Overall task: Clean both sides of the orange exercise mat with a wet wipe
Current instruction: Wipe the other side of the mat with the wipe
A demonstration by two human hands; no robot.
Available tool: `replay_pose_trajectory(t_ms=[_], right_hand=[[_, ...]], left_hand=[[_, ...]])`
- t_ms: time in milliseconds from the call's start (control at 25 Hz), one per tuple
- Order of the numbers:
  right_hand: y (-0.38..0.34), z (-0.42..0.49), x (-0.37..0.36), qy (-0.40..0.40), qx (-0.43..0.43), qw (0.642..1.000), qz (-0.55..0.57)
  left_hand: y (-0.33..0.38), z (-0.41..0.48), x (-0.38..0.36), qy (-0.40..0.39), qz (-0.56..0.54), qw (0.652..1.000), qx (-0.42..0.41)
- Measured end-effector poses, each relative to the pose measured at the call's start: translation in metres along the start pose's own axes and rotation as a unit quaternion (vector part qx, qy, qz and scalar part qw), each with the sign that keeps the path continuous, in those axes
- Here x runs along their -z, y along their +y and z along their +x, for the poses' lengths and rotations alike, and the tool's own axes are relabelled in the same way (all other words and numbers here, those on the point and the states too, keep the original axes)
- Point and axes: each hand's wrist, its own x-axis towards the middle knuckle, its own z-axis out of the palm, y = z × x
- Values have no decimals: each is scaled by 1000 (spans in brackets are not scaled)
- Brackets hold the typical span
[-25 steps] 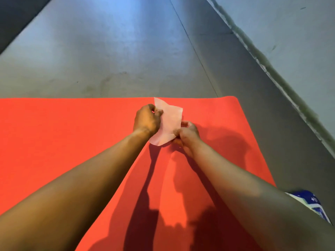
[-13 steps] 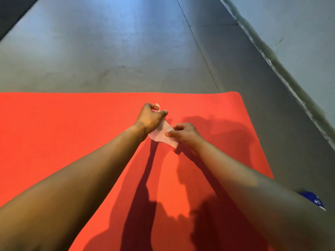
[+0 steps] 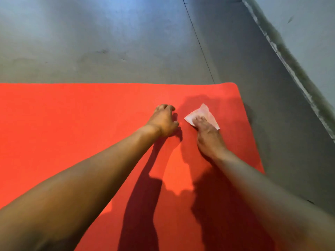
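Right fingers: laid out fairly straight and close together, pressing flat on the wet wipe. No pinch. Tips partly blurred, so the exact spread is unclear.

Right hand: palm down, low over the mat, arm entering from lower right.

Wipe: thin, pale, translucent sheet, crumpled to a rough triangle. It lies flat on the mat, with one corner sticking out beyond the fingers towards the upper right.

Left hand: just left of the wipe and not touching it. Fingers loosely curled, holding nothing, resting on the mat.

Orange exercise mat: spread flat, matte with a fine grain, rounded corner at upper right. Long axis runs left to right across the frame. The wipe sits near the right end, close to the far edge.

Judgement: nearly all the mat's length lies to the left of the fingers, so strokes should run that way. The right hand already has the wipe; the left is placed to brace.

Surround: grey concrete floor with a thin seam; wall at upper right.
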Motion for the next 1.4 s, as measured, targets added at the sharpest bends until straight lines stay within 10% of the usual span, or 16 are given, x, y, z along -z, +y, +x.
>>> replay_pose_trajectory(t_ms=[320,600,840,1160,1400], right_hand=[[43,55,-13,-44,148,983,-98],[47,123,-8,53,-76,995,-44],[44,102,-18,-9,184,982,-39],[78,145,5,65,-59,996,7],[16,89,-9,-40,152,988,0]], left_hand=[[11,41,-17,-91,185,978,22],[18,48,-16,-111,222,968,36],[23,49,-17,-125,230,964,48],[21,49,-18,-124,215,967,54],[22,49,-20,-119,204,970,56]])
